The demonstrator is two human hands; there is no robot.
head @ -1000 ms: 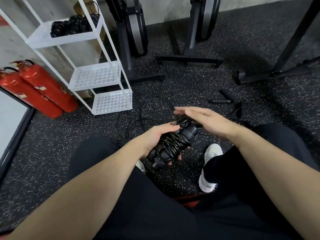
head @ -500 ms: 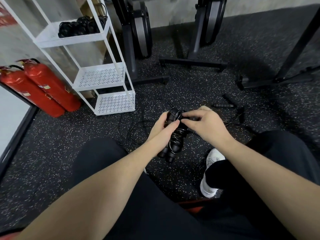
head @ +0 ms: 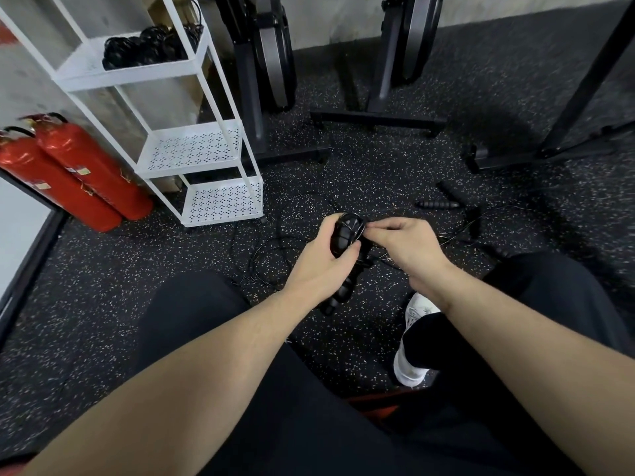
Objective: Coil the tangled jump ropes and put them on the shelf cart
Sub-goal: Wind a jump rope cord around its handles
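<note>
Now finishing off a coil: left hand (head: 321,266) wrapped around the coiled jump rope (head: 345,235), handles hanging down below the fist toward the floor. Right hand (head: 400,243) pinching a thin strand of cord at the top of the bundle, fingertips pressed together just beside the coil's upper end. Apparently tucking or wrapping the loose tail, though the cord is too thin and dark against the speckled floor (head: 378,173) to be sure where it runs.

To do this well: keep the left grip firm so the loops stay stacked; draw the tail snug, not hard, round the waist of the bundle; feed the end under a wrap so nothing springs open on release. Worth checking that the strand in the pinch belongs to this rope and not to the tangled ropes on the floor (head: 275,249), lying just beyond the knees, with loose handles (head: 438,204) further right.

Shelf cart (head: 192,146) stands well to the left, white, three tiers; top tier already holds earlier coils (head: 147,49). Best carried over with both hands closed round the bundle, then set down flat beside those.
</note>
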